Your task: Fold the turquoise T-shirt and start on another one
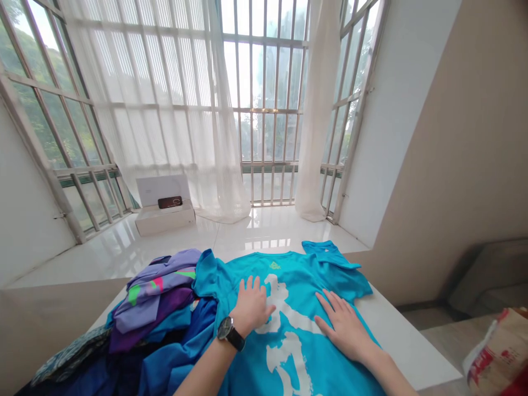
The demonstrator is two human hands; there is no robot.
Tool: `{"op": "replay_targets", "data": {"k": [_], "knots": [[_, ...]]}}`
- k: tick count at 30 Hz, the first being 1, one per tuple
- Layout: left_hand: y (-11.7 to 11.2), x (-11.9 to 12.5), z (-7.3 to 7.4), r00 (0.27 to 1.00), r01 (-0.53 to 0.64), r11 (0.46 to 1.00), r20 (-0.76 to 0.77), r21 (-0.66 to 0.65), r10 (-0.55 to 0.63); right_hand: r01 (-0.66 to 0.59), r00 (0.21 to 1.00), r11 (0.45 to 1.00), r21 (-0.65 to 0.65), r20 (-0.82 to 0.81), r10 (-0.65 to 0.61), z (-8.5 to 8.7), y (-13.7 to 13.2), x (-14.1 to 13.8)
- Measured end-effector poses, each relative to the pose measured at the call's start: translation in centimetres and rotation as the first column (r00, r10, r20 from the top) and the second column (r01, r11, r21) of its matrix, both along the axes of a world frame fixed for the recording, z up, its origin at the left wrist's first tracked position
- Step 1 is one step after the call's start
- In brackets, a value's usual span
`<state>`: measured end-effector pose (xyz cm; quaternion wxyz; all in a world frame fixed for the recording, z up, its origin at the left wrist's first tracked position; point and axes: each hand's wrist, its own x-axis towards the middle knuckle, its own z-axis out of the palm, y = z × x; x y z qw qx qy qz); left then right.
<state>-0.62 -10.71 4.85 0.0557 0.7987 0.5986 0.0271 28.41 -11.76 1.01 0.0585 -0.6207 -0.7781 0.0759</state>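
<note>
A turquoise T-shirt (289, 319) with large white brush-stroke characters lies spread out in front of me, neck end away from me. My left hand (252, 305), with a black-strapped watch on the wrist, rests flat on its upper left chest, fingers spread. On the right side of the print lies my right hand (341, 324), palm down with the fingers stretched out. A piece of folded turquoise cloth (325, 250) sits by the shirt's right shoulder. The shirt's left sleeve touches a heap of clothes (160, 308) in purple, lilac and blue.
A white table (416, 346) carries the clothes, against a glossy window ledge (231, 236). On the ledge stands a white box (165, 220) with a dark phone-like device (170, 202) on it. Sheer curtains (173, 110) hang before barred windows. A paper bag (499, 352) stands at lower right.
</note>
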Motion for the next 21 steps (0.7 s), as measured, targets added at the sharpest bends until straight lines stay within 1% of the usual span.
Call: {"op": "replay_targets", "data": {"k": [1,3,7,9,10,12,14,16,17,18,19,21], "knots": [[0.5,0.7,-0.2,0.999,0.022,0.999,0.025,0.044,-0.023,0.006,1.000,1.000,0.008,0.002,-0.006,0.0,0.0,0.0],[1.5,1.7,-1.0,0.994,0.046,0.995,0.091,0.088,-0.054,0.020,1.000,1.000,0.023,0.001,-0.020,-0.2,0.1,-0.2],[2.6,1.9,-3.8,0.985,0.032,0.998,0.168,0.052,-0.041,0.042,0.999,0.997,0.059,-0.036,-0.040,-1.1,0.0,-0.3],[2.8,1.6,-4.7,0.983,0.037,0.998,0.176,0.049,-0.045,0.047,0.997,0.995,0.091,-0.071,-0.041,-1.4,0.5,-0.1],[2.8,1.5,-4.9,0.983,0.039,0.998,0.175,0.049,-0.047,0.048,0.994,0.993,0.110,-0.102,-0.037,-1.3,1.0,0.2],[2.7,1.3,-4.9,0.983,0.035,0.998,0.176,0.054,-0.044,0.073,0.983,0.982,0.177,-0.182,-0.040,-0.8,2.4,1.2],[2.6,1.3,-4.6,0.980,0.038,0.998,0.192,0.054,-0.048,0.141,0.971,0.946,0.291,-0.229,-0.074,0.1,4.6,2.9],[2.4,1.2,-4.3,0.974,0.048,0.998,0.221,0.051,-0.059,0.196,0.977,0.884,0.425,-0.162,-0.139,1.0,7.1,5.2],[2.4,1.1,-4.1,0.970,0.053,0.997,0.236,0.051,-0.064,0.219,0.976,0.860,0.460,-0.111,-0.189,1.4,8.4,6.3],[2.3,1.1,-4.0,0.966,0.058,0.997,0.250,0.049,-0.069,0.237,0.969,0.845,0.479,-0.060,-0.238,1.7,9.6,7.5],[2.3,1.0,-3.9,0.963,0.061,0.997,0.259,0.048,-0.072,0.244,0.962,0.844,0.477,-0.013,-0.271,1.9,10.8,8.5],[2.2,0.9,-3.8,0.962,0.064,0.997,0.262,0.043,-0.073,0.249,0.955,0.873,0.419,0.042,-0.293,2.0,12.7,10.4]]}}
